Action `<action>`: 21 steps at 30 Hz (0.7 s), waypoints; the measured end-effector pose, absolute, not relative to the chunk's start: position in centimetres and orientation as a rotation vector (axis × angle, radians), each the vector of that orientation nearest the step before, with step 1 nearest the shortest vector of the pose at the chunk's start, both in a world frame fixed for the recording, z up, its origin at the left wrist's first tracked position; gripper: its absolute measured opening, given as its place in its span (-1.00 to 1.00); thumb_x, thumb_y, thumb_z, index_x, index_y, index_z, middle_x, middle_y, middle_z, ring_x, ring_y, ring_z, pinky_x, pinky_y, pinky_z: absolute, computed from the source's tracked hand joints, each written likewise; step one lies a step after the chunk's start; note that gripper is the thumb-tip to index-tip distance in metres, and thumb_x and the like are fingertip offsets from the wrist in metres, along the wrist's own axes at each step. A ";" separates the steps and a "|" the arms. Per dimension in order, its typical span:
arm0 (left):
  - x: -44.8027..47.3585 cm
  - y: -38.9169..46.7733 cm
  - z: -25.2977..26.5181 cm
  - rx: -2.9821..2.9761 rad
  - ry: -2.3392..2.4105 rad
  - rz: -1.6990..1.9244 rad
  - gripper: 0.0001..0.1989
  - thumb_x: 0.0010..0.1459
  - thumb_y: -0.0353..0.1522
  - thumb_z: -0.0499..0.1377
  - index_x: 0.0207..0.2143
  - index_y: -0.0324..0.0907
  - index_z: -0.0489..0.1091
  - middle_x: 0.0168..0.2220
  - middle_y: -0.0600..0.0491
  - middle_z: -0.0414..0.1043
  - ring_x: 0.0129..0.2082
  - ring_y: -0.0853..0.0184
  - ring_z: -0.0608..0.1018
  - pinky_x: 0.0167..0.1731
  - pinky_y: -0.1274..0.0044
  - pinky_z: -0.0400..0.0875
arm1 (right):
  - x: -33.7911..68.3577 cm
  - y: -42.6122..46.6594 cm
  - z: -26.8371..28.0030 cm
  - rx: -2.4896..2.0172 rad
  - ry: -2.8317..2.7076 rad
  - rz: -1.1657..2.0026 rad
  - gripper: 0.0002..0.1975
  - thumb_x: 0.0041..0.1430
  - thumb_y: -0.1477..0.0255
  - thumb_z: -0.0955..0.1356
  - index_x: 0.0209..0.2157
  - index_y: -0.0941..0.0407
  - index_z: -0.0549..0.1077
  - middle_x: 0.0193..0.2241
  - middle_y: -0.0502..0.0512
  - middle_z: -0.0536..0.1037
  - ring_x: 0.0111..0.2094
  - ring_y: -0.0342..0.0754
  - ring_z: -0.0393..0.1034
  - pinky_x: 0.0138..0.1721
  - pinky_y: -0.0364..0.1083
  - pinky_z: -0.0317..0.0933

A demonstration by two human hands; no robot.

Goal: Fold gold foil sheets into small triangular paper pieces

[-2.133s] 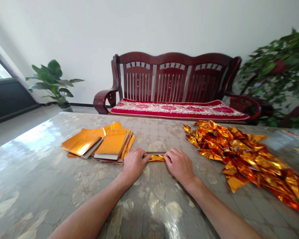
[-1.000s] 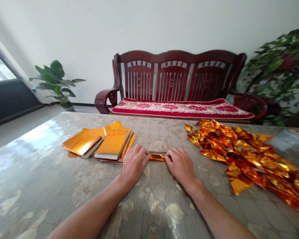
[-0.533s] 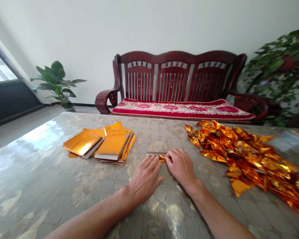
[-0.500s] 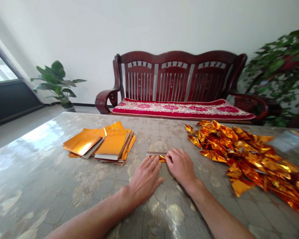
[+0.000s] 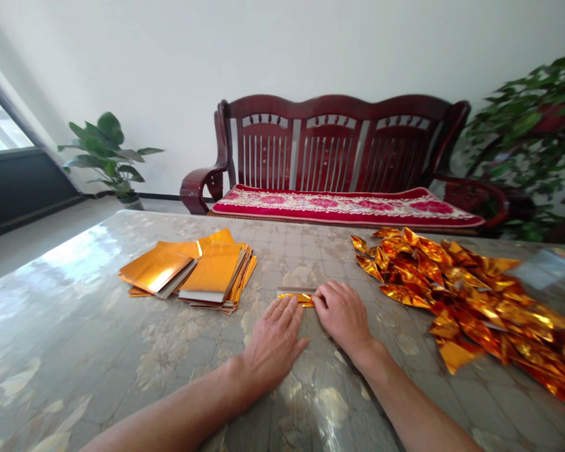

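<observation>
A small folded sheet of gold foil paper (image 5: 301,298) lies on the table in front of me, with a pale strip along its far edge. My left hand (image 5: 275,339) rests flat, fingers stretched out, its fingertips at the near edge of the foil. At the right end, my right hand (image 5: 343,314) is closed with thumb and curled fingers on the sheet; part of the sheet is hidden under it. To the left are stacked flat gold foil sheets (image 5: 211,270) with pale backs. A heap of folded gold foil pieces (image 5: 428,276) spreads out on the right.
The table (image 5: 122,370) has a glossy flower-patterned cover. A clear plastic bag (image 5: 548,273) lies at the right beside the heap. Behind the table stands a dark red wooden bench (image 5: 329,147) with a red patterned cushion (image 5: 343,204). Potted plants (image 5: 106,157) flank it.
My left hand's fingertips have drawn back slightly toward me, so more of the gold foil strip shows. My right hand stays at its end.
</observation>
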State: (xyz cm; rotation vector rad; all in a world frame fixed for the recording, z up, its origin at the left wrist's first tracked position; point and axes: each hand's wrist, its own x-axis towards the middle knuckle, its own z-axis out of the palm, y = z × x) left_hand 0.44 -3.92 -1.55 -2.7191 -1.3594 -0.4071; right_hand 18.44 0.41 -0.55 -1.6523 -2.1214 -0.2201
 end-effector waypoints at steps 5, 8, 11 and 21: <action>0.4 -4.1 -1.4 -2.707 -1.348 -0.343 -0.44 0.30 -0.19 0.07 0.23 -0.35 0.19 0.27 -0.21 0.19 0.28 0.07 0.25 0.26 0.28 0.15 | 18.5 0.4 -0.5 -1.670 -2.123 -0.206 -0.86 0.22 0.46 0.33 -0.45 0.07 0.42 -0.40 0.00 0.50 -0.30 -0.05 0.28 -0.26 -0.10 -0.02; 0.5 -4.3 -1.2 -2.692 -1.363 -0.310 -0.45 0.30 -0.19 0.07 0.22 -0.35 0.21 0.26 -0.22 0.21 0.26 0.06 0.27 0.25 0.27 0.14 | 18.5 0.4 -0.6 -1.675 -2.126 -0.201 -0.86 0.22 0.46 0.34 -0.44 0.07 0.42 -0.40 0.00 0.50 -0.29 -0.05 0.28 -0.26 -0.09 -0.02; 0.6 -4.4 -0.8 -2.683 -1.386 -0.296 -0.46 0.29 -0.20 0.08 0.21 -0.35 0.21 0.25 -0.22 0.22 0.25 0.05 0.29 0.23 0.26 0.16 | 18.5 0.4 -0.7 -1.670 -2.124 -0.203 -0.87 0.22 0.45 0.34 -0.44 0.07 0.42 -0.39 0.00 0.49 -0.29 -0.04 0.27 -0.26 -0.09 -0.01; 0.9 -3.6 0.6 -2.672 -1.454 -0.312 -0.44 0.25 -0.12 0.11 0.20 -0.21 0.19 0.20 -0.12 0.27 0.09 0.08 0.36 0.01 0.26 0.34 | 18.5 0.4 -0.6 -1.660 -2.121 -0.165 -0.86 0.22 0.46 0.34 -0.44 0.07 0.42 -0.38 0.01 0.50 -0.28 -0.04 0.29 -0.25 -0.09 0.01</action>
